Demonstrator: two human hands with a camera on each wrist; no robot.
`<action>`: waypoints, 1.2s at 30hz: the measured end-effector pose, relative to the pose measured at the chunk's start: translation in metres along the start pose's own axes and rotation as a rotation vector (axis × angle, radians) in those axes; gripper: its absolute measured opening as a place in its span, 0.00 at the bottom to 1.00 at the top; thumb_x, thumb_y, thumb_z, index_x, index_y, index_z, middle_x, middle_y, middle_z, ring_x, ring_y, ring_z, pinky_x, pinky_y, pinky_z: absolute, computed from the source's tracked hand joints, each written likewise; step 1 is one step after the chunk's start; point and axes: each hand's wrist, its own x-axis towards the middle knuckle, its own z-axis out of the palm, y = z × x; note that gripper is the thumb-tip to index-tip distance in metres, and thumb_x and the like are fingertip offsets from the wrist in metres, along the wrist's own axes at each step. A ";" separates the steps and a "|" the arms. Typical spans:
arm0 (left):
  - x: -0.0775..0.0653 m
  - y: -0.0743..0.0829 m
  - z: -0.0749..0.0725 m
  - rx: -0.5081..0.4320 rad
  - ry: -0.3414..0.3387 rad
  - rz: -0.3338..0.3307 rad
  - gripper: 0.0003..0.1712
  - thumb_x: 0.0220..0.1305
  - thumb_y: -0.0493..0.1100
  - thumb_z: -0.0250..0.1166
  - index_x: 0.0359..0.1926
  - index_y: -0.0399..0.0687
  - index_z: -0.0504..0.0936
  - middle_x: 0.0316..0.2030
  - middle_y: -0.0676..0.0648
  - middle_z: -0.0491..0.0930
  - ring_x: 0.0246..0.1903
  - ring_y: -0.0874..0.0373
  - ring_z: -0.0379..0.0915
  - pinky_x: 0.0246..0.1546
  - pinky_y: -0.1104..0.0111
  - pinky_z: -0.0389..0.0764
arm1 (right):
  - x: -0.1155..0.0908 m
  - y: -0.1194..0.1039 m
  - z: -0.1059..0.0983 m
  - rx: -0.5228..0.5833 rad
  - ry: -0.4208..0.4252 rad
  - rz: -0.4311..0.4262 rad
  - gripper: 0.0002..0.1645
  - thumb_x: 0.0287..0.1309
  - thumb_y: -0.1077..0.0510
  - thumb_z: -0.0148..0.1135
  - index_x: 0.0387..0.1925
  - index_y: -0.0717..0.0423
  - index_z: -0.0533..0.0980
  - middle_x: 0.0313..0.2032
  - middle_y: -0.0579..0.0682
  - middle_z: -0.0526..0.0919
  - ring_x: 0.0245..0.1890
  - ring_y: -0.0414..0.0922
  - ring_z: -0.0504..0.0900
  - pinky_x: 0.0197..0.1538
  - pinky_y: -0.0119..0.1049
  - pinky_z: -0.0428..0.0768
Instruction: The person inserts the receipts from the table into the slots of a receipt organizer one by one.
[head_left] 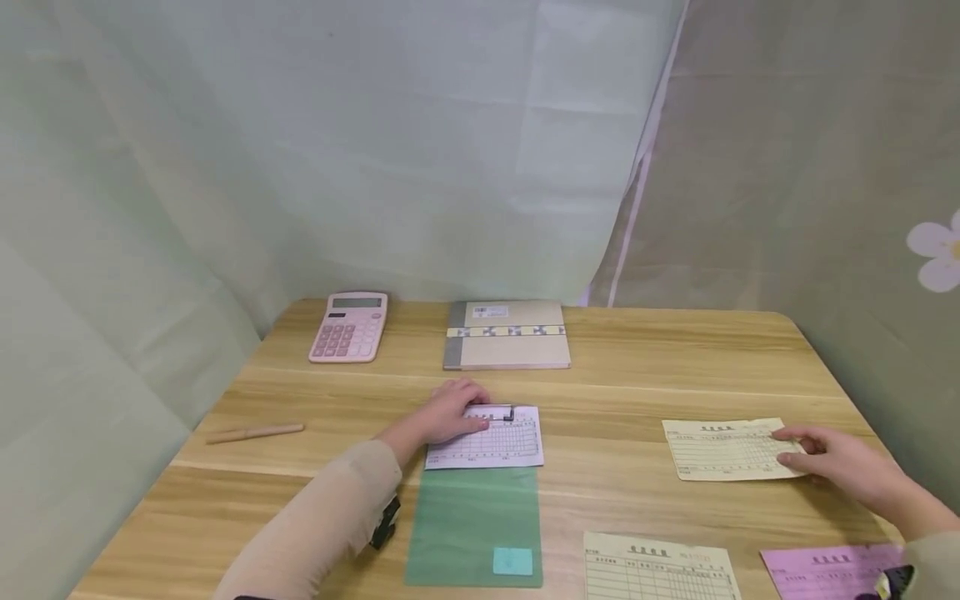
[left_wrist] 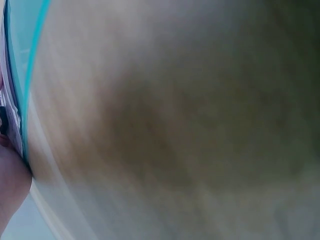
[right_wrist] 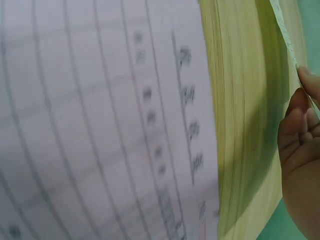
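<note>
A translucent green clipboard (head_left: 472, 521) lies on the table with a printed white form (head_left: 491, 447) under its metal clip (head_left: 510, 413). My left hand (head_left: 450, 414) grips the clipboard's top end, thumb over the clip and fingers at the far edge. In the left wrist view, only part of the left hand (left_wrist: 12, 185) shows beside the teal board edge (left_wrist: 32, 65). Off to the right, my right hand (head_left: 840, 462) pinches a pale yellow form (head_left: 723, 450) by its right side, between thumb and fingers. The right wrist view shows this pinch at its right edge.
Another yellow form (head_left: 660, 573) and a purple form (head_left: 825, 571) lie along the near edge. A pink calculator (head_left: 348, 329) and a banded notebook (head_left: 510, 350) sit at the back. A brown pen (head_left: 255, 432) is on the left. Curtains (head_left: 450, 150) hang behind the table.
</note>
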 end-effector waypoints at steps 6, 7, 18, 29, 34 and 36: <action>-0.002 -0.003 0.002 -0.011 0.014 0.015 0.22 0.58 0.55 0.64 0.50 0.51 0.76 0.49 0.51 0.72 0.52 0.52 0.64 0.56 0.53 0.60 | 0.013 -0.017 0.011 0.214 -0.052 -0.028 0.33 0.58 0.53 0.63 0.58 0.70 0.66 0.32 0.54 0.69 0.26 0.41 0.76 0.30 0.34 0.77; -0.002 -0.003 0.002 -0.015 0.015 0.016 0.22 0.58 0.55 0.64 0.50 0.51 0.76 0.49 0.51 0.72 0.52 0.52 0.64 0.56 0.53 0.60 | 0.015 -0.020 0.013 0.229 -0.054 -0.026 0.33 0.58 0.53 0.63 0.58 0.70 0.66 0.35 0.55 0.71 0.27 0.41 0.76 0.31 0.34 0.77; -0.002 -0.002 0.003 -0.009 0.011 -0.002 0.21 0.58 0.54 0.65 0.50 0.53 0.76 0.49 0.52 0.72 0.52 0.53 0.64 0.55 0.54 0.60 | 0.040 -0.061 0.034 0.336 -0.054 -0.048 0.32 0.57 0.52 0.63 0.59 0.65 0.67 0.52 0.64 0.70 0.31 0.41 0.77 0.35 0.34 0.78; 0.000 -0.002 0.003 -0.006 0.015 0.024 0.21 0.58 0.53 0.65 0.50 0.52 0.76 0.50 0.51 0.72 0.51 0.53 0.63 0.54 0.54 0.60 | 0.059 -0.095 0.044 0.449 -0.064 -0.086 0.32 0.57 0.55 0.64 0.60 0.65 0.66 0.39 0.55 0.74 0.29 0.42 0.76 0.33 0.33 0.77; -0.001 -0.002 0.003 -0.003 0.025 0.021 0.20 0.58 0.52 0.66 0.50 0.52 0.76 0.50 0.51 0.72 0.51 0.52 0.64 0.54 0.53 0.60 | 0.067 -0.110 0.049 0.525 -0.100 -0.096 0.33 0.56 0.55 0.65 0.60 0.64 0.66 0.40 0.55 0.73 0.30 0.43 0.75 0.33 0.35 0.78; 0.000 -0.003 0.003 0.000 0.025 0.020 0.21 0.58 0.53 0.65 0.50 0.53 0.76 0.50 0.51 0.72 0.52 0.52 0.64 0.54 0.53 0.60 | 0.071 -0.114 0.052 0.557 -0.115 -0.096 0.33 0.56 0.56 0.65 0.60 0.64 0.66 0.40 0.55 0.73 0.29 0.42 0.75 0.33 0.34 0.77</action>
